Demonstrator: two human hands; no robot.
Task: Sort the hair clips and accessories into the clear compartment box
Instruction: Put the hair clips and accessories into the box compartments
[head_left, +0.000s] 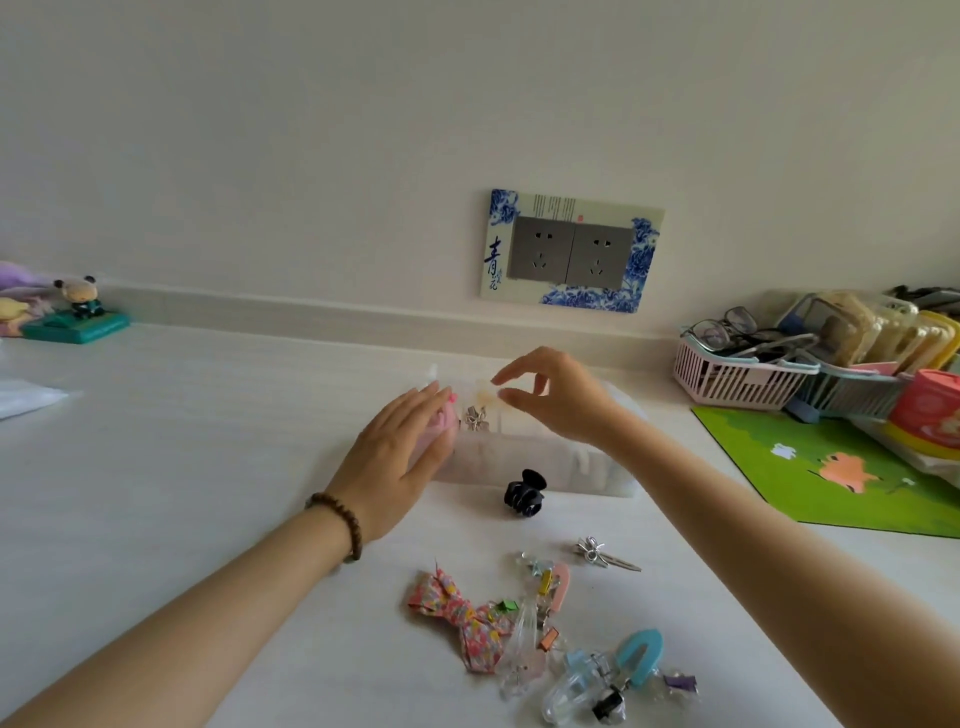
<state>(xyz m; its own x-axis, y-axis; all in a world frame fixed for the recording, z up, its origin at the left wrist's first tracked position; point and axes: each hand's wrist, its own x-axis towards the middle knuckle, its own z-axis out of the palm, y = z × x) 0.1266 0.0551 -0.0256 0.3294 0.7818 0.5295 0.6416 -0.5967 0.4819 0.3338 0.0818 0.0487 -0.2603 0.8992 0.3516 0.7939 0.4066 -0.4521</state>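
The clear compartment box (571, 467) lies in the middle of the white table. My left hand (400, 457) rests flat against its left end, fingers together over a pink item (444, 422). My right hand (556, 397) hovers over the box with thumb and forefinger apart and nothing between them. A silver bow clip (475, 418) sits in a compartment. In front of the box lies a black claw clip (524, 493). Nearer me are a silver bow clip (597, 553), a floral fabric bow (457, 616), a pink clip (560, 584) and a blue clip (639, 657) among several clear ones.
A green mat (831, 467) lies at the right. Behind it stand a pink basket (737, 376) with glasses and several containers. A small figurine (78, 312) stands at the far left. A double wall socket (571, 252) is behind the box.
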